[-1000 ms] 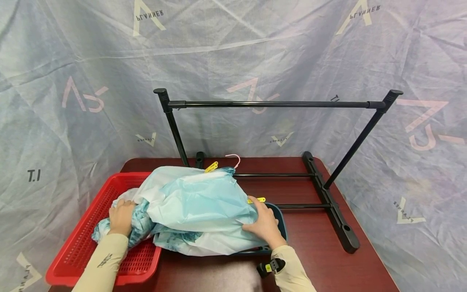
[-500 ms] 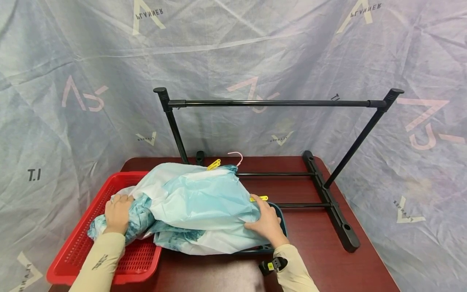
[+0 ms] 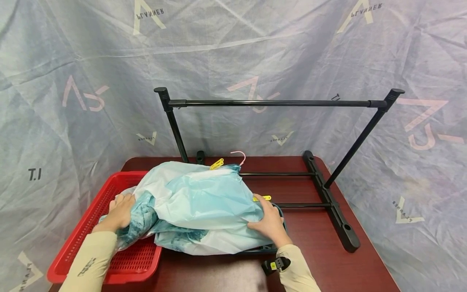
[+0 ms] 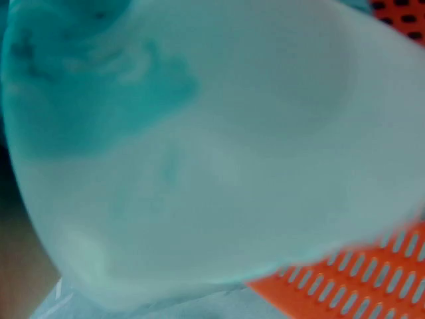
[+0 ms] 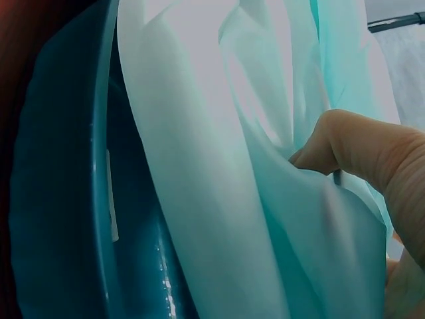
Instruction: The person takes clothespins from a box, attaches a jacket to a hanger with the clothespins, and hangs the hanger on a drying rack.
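A thin white-and-blue garment lies bunched across a dark blue basin and the red basket. From its far edge sticks a pink hanger hook. Two yellow clips show, one at the back and one at the right. My left hand holds a patterned blue fold over the basket, with some fingertips hidden; the cloth fills the left wrist view. At the right end, my right hand grips the garment between thumb and fingers, close to the right clip.
A black rack stands behind, its top bar above the garment and its right foot on the dark red table. A printed grey cloth hangs behind the table.
My left hand has turned, its wrist swinging left and the fold shifting slightly right. The garment, hook, clips and my right hand have moved a little to the right.
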### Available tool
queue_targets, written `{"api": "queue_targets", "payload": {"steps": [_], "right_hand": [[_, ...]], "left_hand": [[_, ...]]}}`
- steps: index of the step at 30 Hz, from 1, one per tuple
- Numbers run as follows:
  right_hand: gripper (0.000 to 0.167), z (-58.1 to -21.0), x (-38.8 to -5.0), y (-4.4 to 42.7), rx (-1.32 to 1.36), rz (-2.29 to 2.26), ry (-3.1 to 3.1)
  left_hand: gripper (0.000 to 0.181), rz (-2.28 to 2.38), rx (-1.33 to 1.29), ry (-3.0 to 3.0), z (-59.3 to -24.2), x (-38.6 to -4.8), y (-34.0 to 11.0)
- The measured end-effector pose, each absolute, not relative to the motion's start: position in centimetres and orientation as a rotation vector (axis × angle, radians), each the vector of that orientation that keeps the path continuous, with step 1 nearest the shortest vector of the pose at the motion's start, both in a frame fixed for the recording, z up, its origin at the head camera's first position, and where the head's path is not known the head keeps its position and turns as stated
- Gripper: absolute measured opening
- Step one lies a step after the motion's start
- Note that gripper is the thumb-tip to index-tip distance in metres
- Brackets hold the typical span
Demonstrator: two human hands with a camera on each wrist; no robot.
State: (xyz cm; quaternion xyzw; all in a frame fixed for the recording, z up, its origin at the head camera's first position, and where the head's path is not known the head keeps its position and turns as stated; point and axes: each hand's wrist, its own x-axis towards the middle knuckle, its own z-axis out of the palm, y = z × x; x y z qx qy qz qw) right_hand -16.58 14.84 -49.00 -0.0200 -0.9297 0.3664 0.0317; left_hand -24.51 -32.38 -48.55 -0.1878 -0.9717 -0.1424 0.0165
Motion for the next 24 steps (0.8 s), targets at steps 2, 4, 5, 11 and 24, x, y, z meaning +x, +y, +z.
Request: {"api": "queue_targets", "payload": {"steps": [2, 4, 5, 11, 24], "right_hand": [[0.09, -49.0, -16.6, 14.9, -0.06, 1.13, -2.858], [0.09, -49.1, -16.6, 15.0, -0.06, 1.135, -2.853], [0.09, -49.1, -16.6, 15.0, -0.061, 1.135, -2.851], [0.09, -49.4, -16.6, 15.2, -0.073, 1.126, -2.854], [0.091, -49.6, -16.6, 15.4, -0.084, 1.113, -2.841]], "left_hand": [[0.036, -0.451, -0.576, -3.072, -48.1, -24.6, -32.4], [0.042, -0.475, -0.57, -3.104, -47.8, -24.6, -32.4], [0.045, -0.488, -0.571, -3.112, -47.6, -24.6, -32.5], [0.036, -0.557, -0.608, -3.109, -47.0, -24.8, -32.9], [0.032, -0.554, -0.633, -3.029, -45.5, -24.3, -32.5]]}}
